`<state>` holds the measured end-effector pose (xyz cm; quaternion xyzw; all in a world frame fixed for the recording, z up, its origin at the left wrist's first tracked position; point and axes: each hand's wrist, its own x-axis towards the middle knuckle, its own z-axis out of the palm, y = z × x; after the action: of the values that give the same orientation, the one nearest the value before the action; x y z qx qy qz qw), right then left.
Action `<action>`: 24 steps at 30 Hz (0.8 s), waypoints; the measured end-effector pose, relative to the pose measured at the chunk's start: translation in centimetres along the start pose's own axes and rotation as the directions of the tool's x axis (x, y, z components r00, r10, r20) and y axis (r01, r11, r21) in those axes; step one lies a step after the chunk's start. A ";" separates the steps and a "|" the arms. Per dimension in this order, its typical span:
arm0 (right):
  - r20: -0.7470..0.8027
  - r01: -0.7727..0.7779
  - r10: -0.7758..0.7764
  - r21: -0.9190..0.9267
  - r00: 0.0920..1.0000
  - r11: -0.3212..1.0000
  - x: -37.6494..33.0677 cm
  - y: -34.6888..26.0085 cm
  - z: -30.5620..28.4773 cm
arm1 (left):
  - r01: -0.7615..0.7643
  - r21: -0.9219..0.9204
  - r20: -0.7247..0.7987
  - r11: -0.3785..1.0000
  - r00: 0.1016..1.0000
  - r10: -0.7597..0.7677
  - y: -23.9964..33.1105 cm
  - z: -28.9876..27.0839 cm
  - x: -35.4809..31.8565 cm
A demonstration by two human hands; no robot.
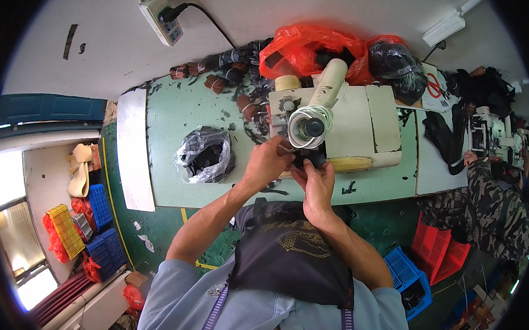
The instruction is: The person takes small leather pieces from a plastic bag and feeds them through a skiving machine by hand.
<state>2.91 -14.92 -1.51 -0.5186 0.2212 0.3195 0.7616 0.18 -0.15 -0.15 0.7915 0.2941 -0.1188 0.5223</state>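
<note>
A small dark piece of material (314, 158) lies under the front of a cream-coloured machine (355, 125) on the table. My right hand (315, 188) pinches its near edge between thumb and fingers. From the left, my left hand (268, 163) is closed with its fingertips at the piece's left side, beside the machine head. The tips of both hands are partly hidden by the machine. Above them is a coil of white cable (299, 114) round a dark-ended, cream tube (330, 82). A clear plastic bag (205, 155) with black pieces sits left of my left hand.
Brown and black bundles (215, 83) and dark scraps lie on the green tabletop (166, 119). Red bags (311, 40) stand behind the machine. Red scissors (434, 85) lie at the back right. A person in camouflage clothing (493, 195) works at another machine on the right.
</note>
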 end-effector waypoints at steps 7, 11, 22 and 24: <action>-0.069 0.126 -0.124 0.032 0.990 0.991 0.0 -2.4 -0.2 | -0.041 -0.159 -0.123 0.986 0.992 0.021 -0.5 0.8 -0.8; 0.006 0.529 -0.542 -0.230 0.840 0.817 5.1 -9.3 -1.0 | -0.022 -0.325 -0.196 0.946 0.980 -0.045 -4.0 -1.0 -3.1; 0.392 0.445 -0.482 -0.895 0.783 -0.005 26.1 -20.9 1.5 | 0.253 -0.285 -0.643 0.925 0.665 -0.380 -15.2 -9.4 -8.4; 0.392 0.464 -0.526 -0.886 0.755 0.004 27.7 -21.4 1.0 | 0.329 0.064 -0.734 0.942 0.655 -0.179 -18.5 -9.5 -8.6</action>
<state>37.58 -12.37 -5.71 -0.9195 -0.2011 0.0828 0.3274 -18.72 10.65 -5.84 0.7714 0.5698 0.1003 0.2649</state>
